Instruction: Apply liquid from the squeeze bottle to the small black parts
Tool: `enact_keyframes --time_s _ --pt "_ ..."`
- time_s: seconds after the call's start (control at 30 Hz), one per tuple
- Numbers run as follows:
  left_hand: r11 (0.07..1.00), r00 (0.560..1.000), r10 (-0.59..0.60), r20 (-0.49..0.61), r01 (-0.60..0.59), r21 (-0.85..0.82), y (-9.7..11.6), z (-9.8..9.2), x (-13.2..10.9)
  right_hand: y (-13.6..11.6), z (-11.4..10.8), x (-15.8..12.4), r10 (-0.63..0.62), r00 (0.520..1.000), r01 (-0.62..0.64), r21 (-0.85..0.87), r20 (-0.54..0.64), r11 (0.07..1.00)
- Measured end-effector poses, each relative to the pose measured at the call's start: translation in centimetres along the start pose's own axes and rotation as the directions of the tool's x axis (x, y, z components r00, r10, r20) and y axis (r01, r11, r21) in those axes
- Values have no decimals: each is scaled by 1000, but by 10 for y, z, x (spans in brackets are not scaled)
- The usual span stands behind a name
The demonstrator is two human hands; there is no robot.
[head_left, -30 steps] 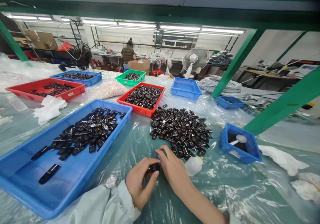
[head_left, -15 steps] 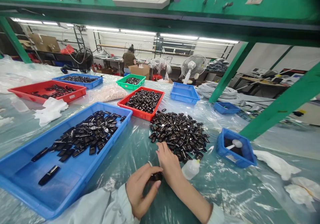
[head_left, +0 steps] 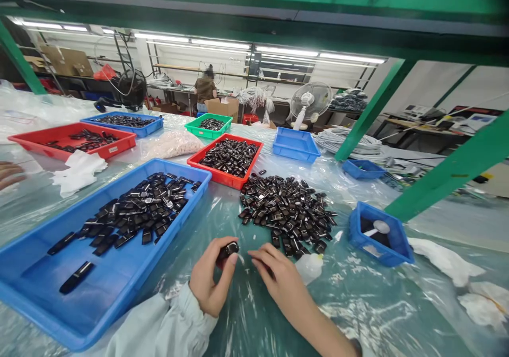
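No lettering, number or brand can be read anywhere. A small white label sits on the near wall of the red tray [head_left: 112, 148], left of the big blue tray [head_left: 47, 304], but its print is too small to make out.

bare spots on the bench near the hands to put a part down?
Free: plastic sheet between the big blue tray and the loose pile; also the near blue bin to the white rags. Crowded: around the squeeze bottle by the right hand.
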State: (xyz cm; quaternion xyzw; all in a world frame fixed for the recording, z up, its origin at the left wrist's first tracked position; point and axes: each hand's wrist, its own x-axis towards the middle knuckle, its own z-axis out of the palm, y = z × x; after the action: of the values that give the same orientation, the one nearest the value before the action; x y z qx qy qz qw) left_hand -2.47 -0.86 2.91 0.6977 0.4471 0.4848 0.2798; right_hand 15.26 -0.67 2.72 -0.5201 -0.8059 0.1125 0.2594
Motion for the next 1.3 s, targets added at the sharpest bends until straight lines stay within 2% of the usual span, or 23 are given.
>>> enact_keyframes --time_s 0.2,0.33,0.43,0.53,0.67,0.77,1.03,1.3 --pt "999 997 34 68 -33 -17 2 3 -5 -5 4 -7 -70 995 57 179 66 982" --pt "995 987 99 128 -95 -41 5 4 -9 -6 -4 -5 39 998 -59 403 58 913" --pt "993 982 110 155 -104 -48 5 3 -9 -7 -17 -4 182 977 -211 608 110 766" --pt "992 976 111 188 -96 -87 4 2 -9 -10 -28 -5 275 934 -346 768 228 539" --pt "981 961 147 235 -111 -160 3 1 -9 -19 -35 -9 276 897 -419 865 346 277" --pt "975 943 172 286 -122 -185 3 1 -10 -25 -37 -11 247 890 -428 889 383 163" --pt "971 913 205 354 -144 -191 5 0 -11 -23 -41 -12 186 881 -452 889 435 65" --pt "962 903 251 348 -194 -190 5 0 -16 -23 -40 -13 119 847 -521 854 518 -7"
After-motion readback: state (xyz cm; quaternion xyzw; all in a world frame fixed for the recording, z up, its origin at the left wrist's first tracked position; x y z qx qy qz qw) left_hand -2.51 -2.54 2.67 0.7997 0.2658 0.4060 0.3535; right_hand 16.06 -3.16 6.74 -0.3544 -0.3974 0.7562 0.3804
